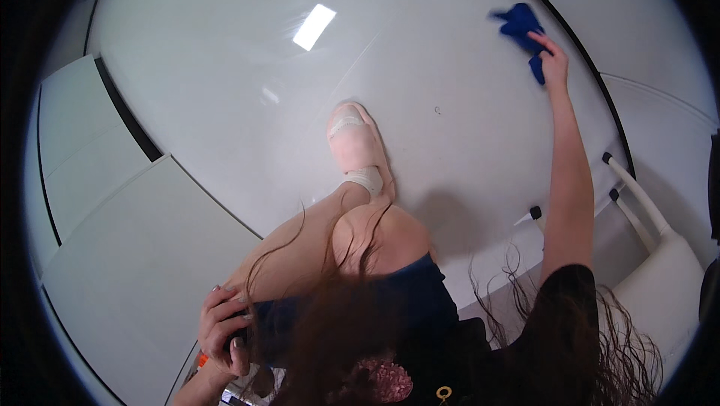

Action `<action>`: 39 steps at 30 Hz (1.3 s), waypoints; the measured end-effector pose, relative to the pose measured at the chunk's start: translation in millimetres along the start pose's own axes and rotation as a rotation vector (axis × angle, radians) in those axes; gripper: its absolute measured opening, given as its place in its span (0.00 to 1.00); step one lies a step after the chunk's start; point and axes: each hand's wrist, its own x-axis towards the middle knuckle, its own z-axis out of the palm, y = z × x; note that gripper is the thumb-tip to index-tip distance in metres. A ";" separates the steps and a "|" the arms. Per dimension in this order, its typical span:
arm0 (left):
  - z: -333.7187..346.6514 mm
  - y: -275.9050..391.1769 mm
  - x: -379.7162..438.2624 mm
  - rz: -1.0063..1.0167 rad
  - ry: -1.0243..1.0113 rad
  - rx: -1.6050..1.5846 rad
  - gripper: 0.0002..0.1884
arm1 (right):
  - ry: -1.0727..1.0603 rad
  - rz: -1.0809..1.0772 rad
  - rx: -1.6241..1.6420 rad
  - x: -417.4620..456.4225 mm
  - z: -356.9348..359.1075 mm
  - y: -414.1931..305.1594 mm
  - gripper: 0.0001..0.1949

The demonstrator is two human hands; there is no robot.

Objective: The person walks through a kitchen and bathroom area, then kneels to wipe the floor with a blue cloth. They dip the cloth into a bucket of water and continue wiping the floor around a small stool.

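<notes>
My right hand (553,66) is stretched out at the upper right with a blue cloth (518,26) gripped in it. The cloth is crumpled against the glossy white floor (427,40), close to a black edge strip, and its far end is blurred. At the lower left, my left hand (222,324) lies by my bent leg and the dark blue shorts (416,288). Its fingers are curled, and something dark shows between fingers and thumb; what it is cannot be made out.
A foot in a pink shoe (357,144) stands mid-floor. White cabinet fronts (140,231) line the left side. A white chair (664,271) with black-capped legs stands at right. A small dark mark (437,110) shows on the floor. Long hair hangs across the lower view.
</notes>
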 end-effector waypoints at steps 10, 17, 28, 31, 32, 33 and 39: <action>5.7 18.4 -16.7 -0.044 0.031 0.117 0.16 | -0.277 -0.462 -0.272 -167.4 174.1 0.2 0.19; 24.0 41.1 -9.6 -0.076 0.107 0.050 0.18 | -0.264 -0.018 0.172 -274.3 121.3 -20.5 0.24; 20.5 28.7 -10.9 -0.011 0.104 0.105 0.20 | 1.321 0.865 -0.103 -264.3 -122.4 172.0 0.20; 20.1 20.9 -15.3 0.006 0.097 0.096 0.19 | 0.888 0.565 -0.833 -269.9 -69.2 167.7 0.23; 20.3 19.4 -16.1 0.006 0.102 0.103 0.19 | 0.829 0.427 -0.827 -276.6 -37.8 152.6 0.24; 20.3 18.2 -16.8 0.002 0.107 0.108 0.19 | 0.758 0.246 -0.857 -282.8 -6.8 135.0 0.25; 12.2 14.9 -25.8 -0.062 0.100 0.131 0.19 | 0.327 0.197 -0.536 -324.5 106.5 28.5 0.27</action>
